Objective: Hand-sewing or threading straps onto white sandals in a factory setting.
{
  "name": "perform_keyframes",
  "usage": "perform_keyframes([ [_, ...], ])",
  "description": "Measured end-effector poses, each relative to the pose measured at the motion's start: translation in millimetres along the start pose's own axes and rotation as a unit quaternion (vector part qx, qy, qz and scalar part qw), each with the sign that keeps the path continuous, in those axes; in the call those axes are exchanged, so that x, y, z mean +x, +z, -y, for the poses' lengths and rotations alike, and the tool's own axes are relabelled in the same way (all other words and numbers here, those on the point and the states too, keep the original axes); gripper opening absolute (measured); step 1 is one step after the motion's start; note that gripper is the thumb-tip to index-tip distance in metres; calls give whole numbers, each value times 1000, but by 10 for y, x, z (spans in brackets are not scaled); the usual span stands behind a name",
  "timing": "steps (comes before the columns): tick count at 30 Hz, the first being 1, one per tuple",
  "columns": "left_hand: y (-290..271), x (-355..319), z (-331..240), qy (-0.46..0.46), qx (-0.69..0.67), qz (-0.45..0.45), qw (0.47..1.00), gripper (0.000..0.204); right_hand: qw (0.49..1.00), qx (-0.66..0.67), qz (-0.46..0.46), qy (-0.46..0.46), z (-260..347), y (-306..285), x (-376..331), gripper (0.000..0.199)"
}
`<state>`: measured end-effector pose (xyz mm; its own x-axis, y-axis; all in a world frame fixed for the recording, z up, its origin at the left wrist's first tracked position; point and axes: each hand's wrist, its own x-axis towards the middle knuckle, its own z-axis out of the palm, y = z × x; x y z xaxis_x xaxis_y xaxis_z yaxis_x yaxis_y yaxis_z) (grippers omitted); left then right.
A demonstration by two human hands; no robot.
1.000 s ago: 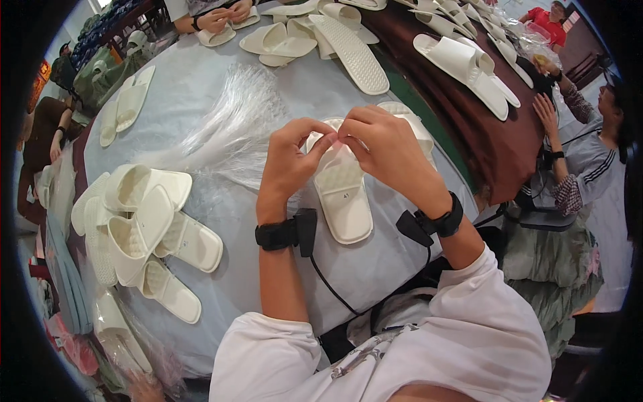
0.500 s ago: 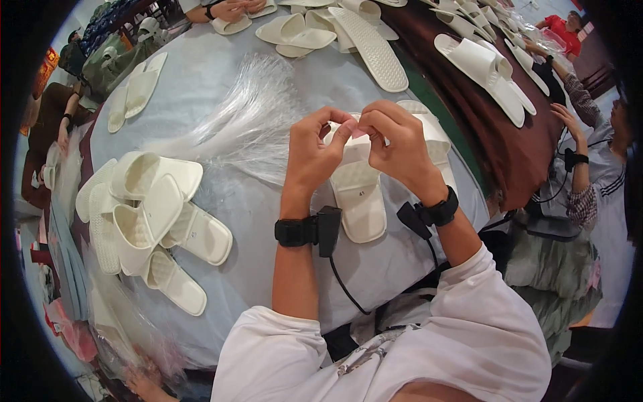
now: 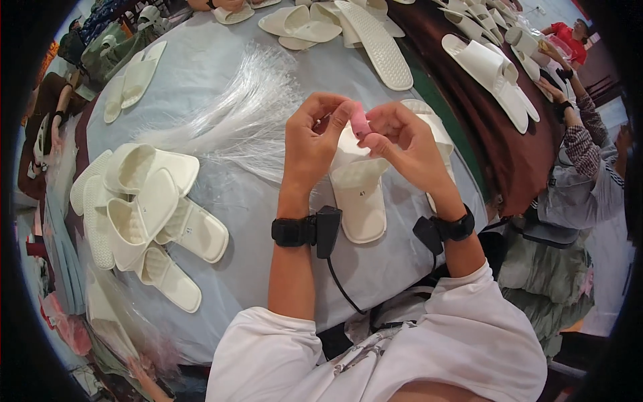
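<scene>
Both hands meet at a small pink piece above a white slipper

Pink piece [image 3: 360, 121]: raised between the two hands, above the upper part of a white slipper [image 3: 362, 214]. Whether it is worn on a fingertip or pinched, cannot tell.

Left hand [image 3: 311, 137]: fingers curled, thumb and index brought close together at the piece's upper end; a firm clamp cannot be confirmed.

Right hand [image 3: 408, 144]: thumb and index bowed, a gap showing between them behind the tips. Thumb tip lies at the piece's lower end; cannot tell whether the tips grip it. Black straps circle both wrists.

Slipper below: on a grey-blue covered table [image 3: 248, 285], sole's lower end toward the wearer, upper part partly hidden by the hands. A second slipper [image 3: 439, 130] lies just beside it, right, partly behind the right hand.

Surroundings: heap of white slippers [image 3: 157, 208] to the left, overlapping; bundle of clear strands [image 3: 251, 94] fanned out beyond the left hand; a further slipper pair [image 3: 143, 75] at upper left. Brown cloth [image 3: 516, 161] at right carries more slippers
</scene>
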<state>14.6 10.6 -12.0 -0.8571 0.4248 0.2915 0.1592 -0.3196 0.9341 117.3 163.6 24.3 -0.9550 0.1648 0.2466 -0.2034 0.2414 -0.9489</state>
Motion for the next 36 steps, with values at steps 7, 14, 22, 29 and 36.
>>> perform_keyframes([
  [7,-58,22,-2,23,9,24,999,11,996,84,-36,-5,-59,-3,9,21],
  [14,-4,-32,-133,87,128,54,986,15,998,-16,-67,14,41,-129,-26,14],
  [22,42,3,-90,195,235,51,951,15,953,-275,-32,-121,211,-108,-2,10],
  [29,13,6,-65,241,286,69,925,15,922,-359,-19,-144,305,-75,15,10],
  [36,85,-35,-83,222,315,51,921,11,873,-428,10,-232,52,-65,139,13],
])
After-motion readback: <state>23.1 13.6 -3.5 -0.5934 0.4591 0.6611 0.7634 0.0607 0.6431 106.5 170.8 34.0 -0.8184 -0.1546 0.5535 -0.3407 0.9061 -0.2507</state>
